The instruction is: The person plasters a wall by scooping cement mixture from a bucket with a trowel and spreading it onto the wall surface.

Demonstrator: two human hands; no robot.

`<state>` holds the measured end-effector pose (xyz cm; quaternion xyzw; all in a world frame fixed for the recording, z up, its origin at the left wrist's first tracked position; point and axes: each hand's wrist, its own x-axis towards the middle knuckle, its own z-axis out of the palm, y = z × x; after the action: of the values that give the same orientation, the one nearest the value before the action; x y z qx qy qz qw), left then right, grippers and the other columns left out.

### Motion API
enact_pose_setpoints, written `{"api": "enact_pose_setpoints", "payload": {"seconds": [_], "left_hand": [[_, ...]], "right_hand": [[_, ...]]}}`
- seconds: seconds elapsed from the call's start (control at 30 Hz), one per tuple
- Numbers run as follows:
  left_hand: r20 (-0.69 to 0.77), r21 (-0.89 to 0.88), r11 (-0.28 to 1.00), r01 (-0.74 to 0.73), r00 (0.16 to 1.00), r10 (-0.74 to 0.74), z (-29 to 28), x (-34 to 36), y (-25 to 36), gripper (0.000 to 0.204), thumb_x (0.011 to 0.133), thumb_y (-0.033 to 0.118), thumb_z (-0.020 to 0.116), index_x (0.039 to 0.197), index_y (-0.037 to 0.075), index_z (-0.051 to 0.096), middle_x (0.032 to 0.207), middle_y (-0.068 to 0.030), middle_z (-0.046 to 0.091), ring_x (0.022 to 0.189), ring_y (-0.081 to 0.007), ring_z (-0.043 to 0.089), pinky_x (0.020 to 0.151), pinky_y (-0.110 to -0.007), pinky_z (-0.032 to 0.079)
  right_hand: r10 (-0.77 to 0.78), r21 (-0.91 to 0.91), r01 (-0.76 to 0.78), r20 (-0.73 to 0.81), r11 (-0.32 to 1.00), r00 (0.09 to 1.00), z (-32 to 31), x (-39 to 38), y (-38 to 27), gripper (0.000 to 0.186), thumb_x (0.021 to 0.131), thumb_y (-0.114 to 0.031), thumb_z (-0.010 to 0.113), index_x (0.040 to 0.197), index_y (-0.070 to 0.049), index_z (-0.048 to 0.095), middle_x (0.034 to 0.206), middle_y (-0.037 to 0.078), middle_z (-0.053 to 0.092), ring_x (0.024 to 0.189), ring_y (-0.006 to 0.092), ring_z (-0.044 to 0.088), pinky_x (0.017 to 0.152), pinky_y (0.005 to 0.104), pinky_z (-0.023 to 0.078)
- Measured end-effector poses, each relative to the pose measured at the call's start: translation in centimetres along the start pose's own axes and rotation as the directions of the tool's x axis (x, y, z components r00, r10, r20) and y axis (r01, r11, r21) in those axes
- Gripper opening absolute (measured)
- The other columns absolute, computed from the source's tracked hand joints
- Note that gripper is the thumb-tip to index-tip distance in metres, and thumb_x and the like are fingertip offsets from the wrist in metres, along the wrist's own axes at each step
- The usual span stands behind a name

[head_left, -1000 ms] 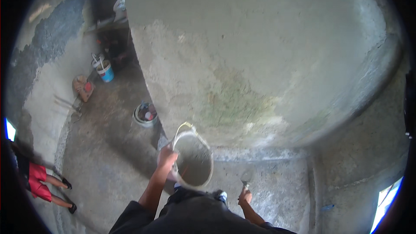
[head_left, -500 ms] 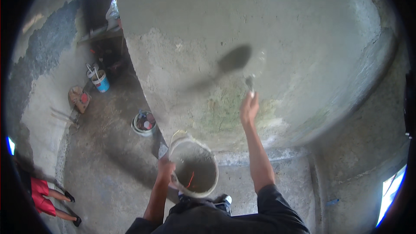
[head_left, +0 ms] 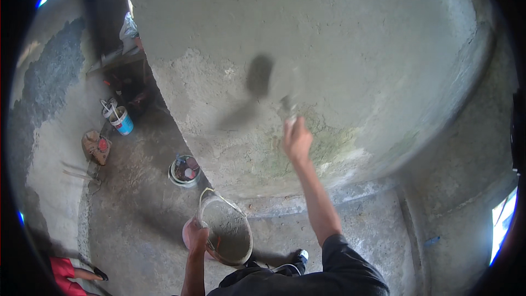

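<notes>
Our left hand (head_left: 198,237) is closed around the left side of the bucket (head_left: 250,231), which sits low in front of us, its mouth turned up so we can see inside. There we see grey stuff and a thin orange streak, and the bucket's handle (head_left: 232,205) stands up along the far rim. We cannot tell whether its base rests on anything.

Our right hand (head_left: 298,141) is raised, fingers wrapped around the grip of a trowel (head_left: 292,111). The blade points up, blurred, in front of the grey wall (head_left: 361,44); we cannot tell if they touch. A dark shadow (head_left: 259,74) lies on the wall to the left of the blade, and a greenish stain (head_left: 329,134) spreads near our wrist.

To our left on the floor (head_left: 131,186) are a pail (head_left: 177,180) full of odds and ends, a blue and white pail (head_left: 124,125) and a brown bag (head_left: 93,145). Someone's red shorts (head_left: 62,269) show at lower left
</notes>
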<state>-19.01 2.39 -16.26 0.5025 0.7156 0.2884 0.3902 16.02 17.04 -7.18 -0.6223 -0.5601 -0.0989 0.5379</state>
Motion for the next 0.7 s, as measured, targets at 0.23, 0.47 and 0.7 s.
{"api": "enact_pose_setpoints", "payload": {"seconds": [0.23, 0.47, 0.7], "left_hand": [[0.065, -0.282, 0.959, 0.003, 0.998, 0.016, 1.4, 3.1, -4.5, 0.042, 0.060, 0.002, 0.051, 0.100, -0.005, 0.062, 0.085, -0.0123, 0.065, 0.080, -0.0207, 0.061, 0.072, -0.029, 0.046], [0.132, -0.407, 0.913, -0.005, 0.989, 0.065, 1.9, 3.0, -3.2, 0.037, 0.052, 0.002, 0.049, 0.087, -0.006, 0.060, 0.073, -0.0051, 0.058, 0.064, -0.0143, 0.052, 0.055, -0.027, 0.040], [0.162, -0.452, 0.892, 0.000, 0.983, 0.083, 2.3, 3.4, -3.3, 0.041, 0.055, 0.002, 0.049, 0.093, -0.007, 0.062, 0.076, -0.0076, 0.061, 0.068, -0.0145, 0.054, 0.062, -0.027, 0.045]], "right_hand": [[0.117, 0.193, -0.125, 0.055, 0.973, 0.992, -1.4, 3.9, -0.6, 0.033, 0.097, -0.037, 0.042, 0.088, -0.005, 0.046, 0.050, 0.005, 0.050, 0.035, 0.0147, 0.043, 0.030, 0.0300, 0.036], [-0.267, -0.055, 0.284, 0.215, 0.957, 0.939, 1.1, -3.6, 0.2, 0.037, 0.097, -0.038, 0.038, 0.096, -0.003, 0.049, 0.053, 0.006, 0.053, 0.038, 0.0177, 0.048, 0.033, 0.0325, 0.041], [0.104, 0.124, -0.097, -0.046, 0.988, 0.994, -3.0, 4.5, 4.2, 0.029, 0.096, -0.032, 0.042, 0.098, -0.004, 0.048, 0.057, 0.006, 0.056, 0.042, 0.0161, 0.052, 0.034, 0.0309, 0.041]]}}
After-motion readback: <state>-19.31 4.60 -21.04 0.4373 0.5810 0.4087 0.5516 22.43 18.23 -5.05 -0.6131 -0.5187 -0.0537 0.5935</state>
